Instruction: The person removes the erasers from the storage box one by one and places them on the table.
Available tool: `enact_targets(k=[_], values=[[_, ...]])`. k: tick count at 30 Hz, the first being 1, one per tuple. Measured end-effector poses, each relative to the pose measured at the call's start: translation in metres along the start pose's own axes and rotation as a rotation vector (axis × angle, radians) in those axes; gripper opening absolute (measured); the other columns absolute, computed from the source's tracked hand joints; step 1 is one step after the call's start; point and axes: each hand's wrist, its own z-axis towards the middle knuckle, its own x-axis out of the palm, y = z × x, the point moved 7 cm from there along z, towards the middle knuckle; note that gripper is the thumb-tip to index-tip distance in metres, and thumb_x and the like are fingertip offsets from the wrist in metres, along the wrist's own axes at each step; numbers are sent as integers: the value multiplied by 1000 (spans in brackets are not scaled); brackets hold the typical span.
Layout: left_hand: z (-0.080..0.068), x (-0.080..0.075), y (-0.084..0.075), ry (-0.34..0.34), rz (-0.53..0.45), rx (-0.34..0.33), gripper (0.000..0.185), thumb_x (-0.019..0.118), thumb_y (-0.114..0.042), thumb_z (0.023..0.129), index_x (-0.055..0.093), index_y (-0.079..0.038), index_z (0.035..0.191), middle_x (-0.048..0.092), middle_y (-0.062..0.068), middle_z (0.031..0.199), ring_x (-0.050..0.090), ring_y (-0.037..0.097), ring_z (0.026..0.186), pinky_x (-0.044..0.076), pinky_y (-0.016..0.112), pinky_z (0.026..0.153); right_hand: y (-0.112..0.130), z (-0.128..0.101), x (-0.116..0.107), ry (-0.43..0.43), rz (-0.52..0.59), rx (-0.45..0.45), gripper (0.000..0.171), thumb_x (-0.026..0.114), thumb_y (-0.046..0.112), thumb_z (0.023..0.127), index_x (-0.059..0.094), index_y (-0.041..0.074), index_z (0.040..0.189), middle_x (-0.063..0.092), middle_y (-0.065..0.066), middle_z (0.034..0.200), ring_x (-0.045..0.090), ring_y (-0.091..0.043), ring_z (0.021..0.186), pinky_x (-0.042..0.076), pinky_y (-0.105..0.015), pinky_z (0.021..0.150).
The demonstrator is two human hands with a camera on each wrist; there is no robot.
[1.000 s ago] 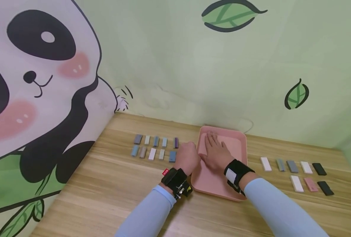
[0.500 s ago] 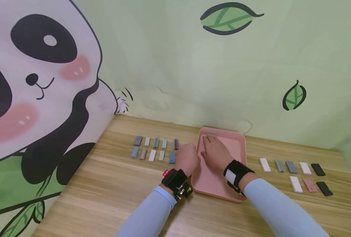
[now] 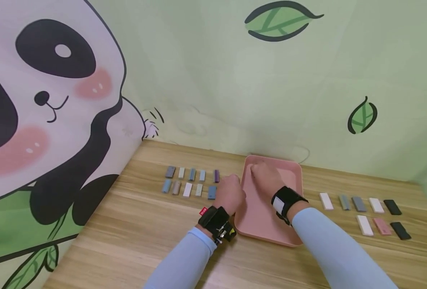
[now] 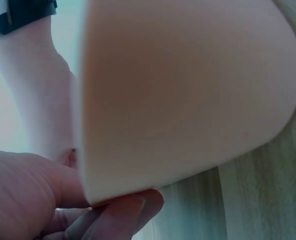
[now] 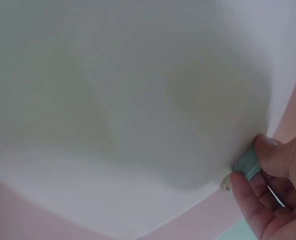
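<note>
A pink tray (image 3: 267, 224) lies on the wooden table between my two hands. My left hand (image 3: 229, 192) grips its left rim; in the left wrist view the fingers (image 4: 122, 210) curl under the tray's edge (image 4: 188, 90). My right hand (image 3: 265, 176) is inside the tray near its far left corner, fingers curled. In the right wrist view its thumb and fingertips pinch a small pale blue-grey block (image 5: 247, 164). That block is hidden by the hand in the head view.
Two rows of small blue, grey, white and purple blocks (image 3: 191, 181) lie left of the tray. More white, grey, pink and black blocks (image 3: 365, 212) lie to its right. A painted wall stands just behind the table.
My right hand lay flat in the tray with fingers stretched; its fingers have curled in toward the far left corner. The left hand has stayed on the rim.
</note>
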Motion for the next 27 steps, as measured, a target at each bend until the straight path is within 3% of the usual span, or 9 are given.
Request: enact_targets(k=[2,4,7,9,11,16,21,27], values=[[0,1,-2,10,-4,5,7,68,-11,79,67,-7,84,64,3,75,55,14,59,42,25,47,-6,-4,-3,20,64,43,24,46,-1,92,60,7,74,39,-1,65,41,-17,65,33,-29,61],[0,1,-3,15,-1,14,5,67,-10,79,66,-6,82,64,4,75,55,14,59,42,25,47,-11,-9,-9,28,88,65,23,47,1,92,63,8,78,45,-1,65,46,-15,66,35,-28,63],[1,-1,-4,15,-3,32,3,65,-7,77,66,-5,79,65,5,75,55,15,60,42,26,47,-19,-16,-22,54,102,106,20,50,6,92,70,8,93,66,-1,82,59,-15,74,44,-30,69],[1,-2,-3,16,-14,36,4,65,-6,76,66,-4,79,65,6,76,55,16,61,41,27,48,-24,-21,-34,43,40,118,19,56,9,90,71,11,101,71,-4,96,65,-19,82,50,-35,74],[1,-2,-1,23,-30,31,4,65,-5,76,66,-3,80,65,7,76,55,16,61,42,27,47,-31,-26,-46,50,62,151,19,59,6,88,71,7,104,71,-7,102,66,-24,88,52,-39,78],[1,-3,5,45,-57,-1,4,65,-5,78,65,-2,80,63,7,76,55,17,60,41,26,46,-55,-51,-76,48,152,254,19,58,2,87,69,-1,102,69,-15,98,63,-29,92,51,-43,81],[2,-8,14,44,-62,-31,2,63,-4,79,64,-3,80,62,7,76,56,19,61,42,26,46,-87,-88,-97,49,178,379,20,55,6,89,67,-2,102,68,-17,98,59,-26,83,50,-38,70],[4,-16,25,26,-69,-48,6,58,-2,80,61,-4,76,62,9,75,56,21,61,42,28,47,-115,-132,-102,114,183,481,21,59,11,88,67,-5,99,67,-20,94,56,-23,72,44,-29,57]])
